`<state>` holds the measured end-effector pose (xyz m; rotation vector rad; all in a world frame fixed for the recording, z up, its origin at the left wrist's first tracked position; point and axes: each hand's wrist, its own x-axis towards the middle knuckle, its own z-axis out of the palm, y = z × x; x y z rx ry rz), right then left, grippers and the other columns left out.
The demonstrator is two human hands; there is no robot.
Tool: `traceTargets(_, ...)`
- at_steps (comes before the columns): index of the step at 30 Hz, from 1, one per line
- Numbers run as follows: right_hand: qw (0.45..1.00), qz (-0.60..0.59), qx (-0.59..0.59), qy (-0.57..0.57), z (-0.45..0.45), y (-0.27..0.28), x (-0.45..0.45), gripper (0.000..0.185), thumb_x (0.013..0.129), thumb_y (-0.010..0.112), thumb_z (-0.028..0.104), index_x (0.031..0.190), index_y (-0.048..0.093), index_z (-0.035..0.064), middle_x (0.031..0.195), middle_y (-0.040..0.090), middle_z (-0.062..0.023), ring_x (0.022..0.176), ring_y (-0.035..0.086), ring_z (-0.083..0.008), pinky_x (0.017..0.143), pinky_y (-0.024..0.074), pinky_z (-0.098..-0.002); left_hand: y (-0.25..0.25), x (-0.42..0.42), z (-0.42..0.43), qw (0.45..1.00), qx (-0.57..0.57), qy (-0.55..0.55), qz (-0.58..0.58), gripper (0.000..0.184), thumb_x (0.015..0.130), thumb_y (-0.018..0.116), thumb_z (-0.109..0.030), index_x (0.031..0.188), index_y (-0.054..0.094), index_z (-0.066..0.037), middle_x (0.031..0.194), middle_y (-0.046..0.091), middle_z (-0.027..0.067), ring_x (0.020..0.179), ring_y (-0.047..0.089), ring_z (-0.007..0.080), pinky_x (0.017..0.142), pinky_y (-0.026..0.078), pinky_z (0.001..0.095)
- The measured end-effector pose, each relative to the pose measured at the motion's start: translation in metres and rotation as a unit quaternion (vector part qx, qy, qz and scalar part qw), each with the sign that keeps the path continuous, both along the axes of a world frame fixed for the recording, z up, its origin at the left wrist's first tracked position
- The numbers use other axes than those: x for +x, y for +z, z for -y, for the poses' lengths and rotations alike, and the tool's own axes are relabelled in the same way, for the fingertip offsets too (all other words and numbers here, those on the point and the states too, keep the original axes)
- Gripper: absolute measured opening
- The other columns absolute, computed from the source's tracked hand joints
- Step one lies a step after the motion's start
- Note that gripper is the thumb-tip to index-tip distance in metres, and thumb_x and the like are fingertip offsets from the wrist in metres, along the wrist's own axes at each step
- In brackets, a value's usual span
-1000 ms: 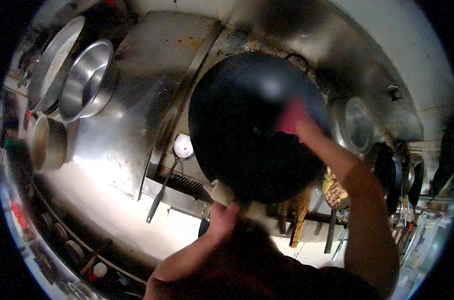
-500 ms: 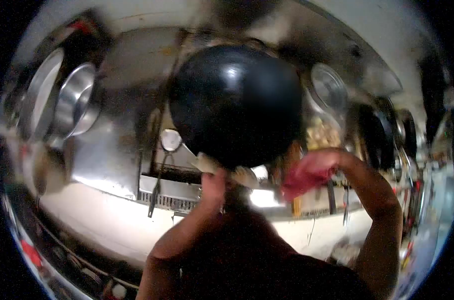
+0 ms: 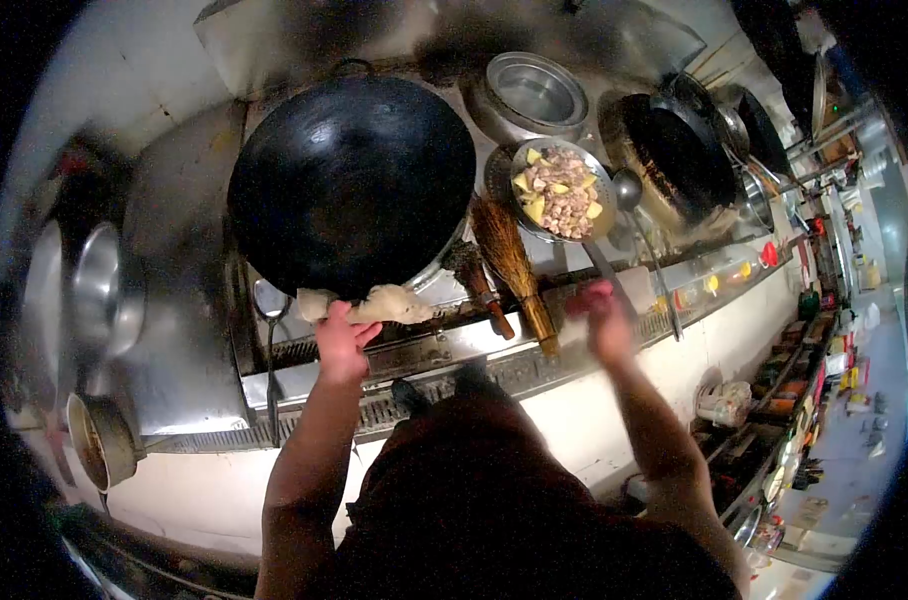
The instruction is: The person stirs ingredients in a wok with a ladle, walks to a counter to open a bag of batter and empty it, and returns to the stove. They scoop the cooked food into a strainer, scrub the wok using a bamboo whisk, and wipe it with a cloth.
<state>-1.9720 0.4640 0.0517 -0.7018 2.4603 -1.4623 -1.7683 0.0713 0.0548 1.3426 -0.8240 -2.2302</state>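
Note:
A large black wok (image 3: 352, 180) sits on the stove, its dark inside facing me. A beige cloth (image 3: 389, 303) lies along its near rim. My left hand (image 3: 342, 345) is at this cloth, fingers spread and apparently touching it. My right hand (image 3: 606, 335), smeared by motion, is closed on a red cloth (image 3: 591, 295). That cloth is close to the handle of a perforated skimmer (image 3: 602, 170); whether it touches the handle I cannot tell. Diced pale pieces and yellow chunks (image 3: 559, 190) fill the skimmer.
Two bristle brushes (image 3: 504, 250) lie between wok and skimmer. A ladle (image 3: 629, 188) rests to the right, another (image 3: 271, 300) to the left. Behind stands a metal pot (image 3: 536, 92). Another blackened wok (image 3: 679, 150) is farther right; metal bowls (image 3: 99, 285) stand at left.
The wok was lifted and tilted toward me before; now it sits lower on the stove. My left hand's fingers have spread. My right hand with the red cloth has moved away from the wok.

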Motion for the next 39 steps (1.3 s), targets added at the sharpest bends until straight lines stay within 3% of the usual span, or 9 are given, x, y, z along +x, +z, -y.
traceTargets(4, 0.789, -0.456, 0.403, 0.088, -0.003, -0.041, 0.009, 0.046, 0.08, 0.051, 0.023, 0.123, 0.042, 0.0073, 0.129, 0.038, -0.0206, 0.082, 0.059, -0.0241, 0.073, 0.0496, -0.0393, -0.005, 0.002, 0.002, 0.999, 0.012, -0.028, -0.008, 0.027, 0.081, 0.048, -0.024, 0.096, 0.046, -0.001, 0.086, 0.056, 0.0136, 0.07, 0.06, 0.0278, 0.061, 0.054, 0.0389)
traceTargets(7, 0.962, 0.202, 0.174, -0.058, 0.017, 0.007, 0.006, 0.044, 0.081, 0.049, 0.021, 0.123, 0.043, 0.0108, 0.121, 0.046, -0.0216, 0.075, 0.061, -0.024, 0.068, 0.0507, -0.0399, 0.015, -0.002, -0.007, 0.999, -0.025, -0.034, 0.015, 0.033, 0.085, 0.045, -0.032, 0.098, 0.047, -0.002, 0.089, 0.057, 0.0122, 0.074, 0.06, 0.0283, 0.061, 0.053, 0.0387)
traceTargets(12, 0.921, -0.14, 0.293, 0.216, -0.011, 0.012, -0.012, 0.026, 0.083, 0.048, 0.021, 0.106, 0.054, 0.01, 0.097, 0.058, -0.0132, 0.088, 0.056, -0.0302, 0.077, 0.0453, -0.0409, -0.008, -0.003, -0.001, 0.997, 0.008, -0.011, -0.08, 0.03, 0.083, 0.045, -0.029, 0.104, 0.049, -0.008, 0.104, 0.052, 0.013, 0.087, 0.056, 0.0289, 0.064, 0.052, 0.042)
traceTargets(18, 0.965, -0.062, 0.141, -0.211, -0.127, 0.066, -0.126, 0.027, 0.079, 0.053, 0.02, 0.097, 0.059, 0.0014, 0.094, 0.062, -0.0163, 0.08, 0.06, -0.0294, 0.069, 0.0465, -0.0362, 0.003, -0.011, -0.015, 0.999, -0.027, 0.018, -0.007, 0.046, 0.074, 0.054, -0.037, 0.112, 0.048, -0.012, 0.107, 0.053, 0.0105, 0.095, 0.054, 0.0296, 0.075, 0.047, 0.0428)
traceTargets(23, 0.716, 0.021, 0.679, 0.164, -0.325, -0.111, -0.202, 0.048, 0.072, 0.061, 0.03, 0.105, 0.053, -0.0034, 0.091, 0.06, -0.0225, 0.087, 0.058, -0.0308, 0.073, 0.0465, -0.0396, 0.011, -0.02, -0.024, 0.998, -0.051, -0.023, -0.019, 0.047, 0.071, 0.056, -0.04, 0.109, 0.05, -0.014, 0.107, 0.054, 0.0072, 0.095, 0.054, 0.0254, 0.072, 0.048, 0.0391)
traceTargets(27, 0.886, 0.457, 0.082, 0.004, -0.343, -0.084, -0.171, 0.045, 0.076, 0.055, 0.033, 0.105, 0.052, -0.0018, 0.087, 0.062, -0.0153, 0.081, 0.059, -0.0274, 0.062, 0.0472, -0.0415, 0.007, -0.023, -0.025, 0.999, -0.05, -0.012, -0.014, 0.042, 0.072, 0.055, -0.039, 0.108, 0.051, -0.018, 0.102, 0.056, 0.0046, 0.09, 0.055, 0.0241, 0.072, 0.049, 0.039)
traceTargets(29, 0.899, 0.433, 0.063, -0.02, -0.352, -0.103, -0.18, 0.042, 0.075, 0.056, 0.032, 0.101, 0.054, -0.0011, 0.083, 0.062, -0.0154, 0.079, 0.058, -0.0285, 0.06, 0.0471, -0.0413, 0.004, -0.024, -0.022, 0.999, -0.027, 0.013, 0.034, 0.041, 0.073, 0.054, -0.039, 0.108, 0.051, -0.018, 0.1, 0.057, 0.0038, 0.089, 0.056, 0.0242, 0.071, 0.049, 0.0383)
traceTargets(31, 0.915, -0.08, 0.367, 0.146, -0.339, -0.089, -0.175, 0.034, 0.071, 0.059, 0.028, 0.091, 0.053, 0.0001, 0.069, 0.057, -0.0178, 0.073, 0.056, -0.0348, 0.055, 0.0457, -0.0427, 0.001, -0.026, -0.022, 0.999, -0.032, 0.005, 0.014, 0.042, 0.073, 0.054, -0.039, 0.108, 0.05, -0.017, 0.1, 0.056, 0.0041, 0.089, 0.055, 0.0248, 0.071, 0.049, 0.0386)
traceTargets(39, 0.943, -0.026, 0.305, -0.127, -0.262, -0.059, -0.1, 0.027, 0.066, 0.06, 0.013, 0.085, 0.047, -0.0008, 0.071, 0.051, -0.0212, 0.069, 0.049, -0.0437, 0.06, 0.041, -0.046, 0.014, -0.026, -0.034, 0.999, -0.045, -0.004, 0.008, 0.044, 0.076, 0.05, -0.04, 0.11, 0.048, -0.011, 0.107, 0.053, 0.0112, 0.097, 0.051, 0.0315, 0.076, 0.047, 0.0452)
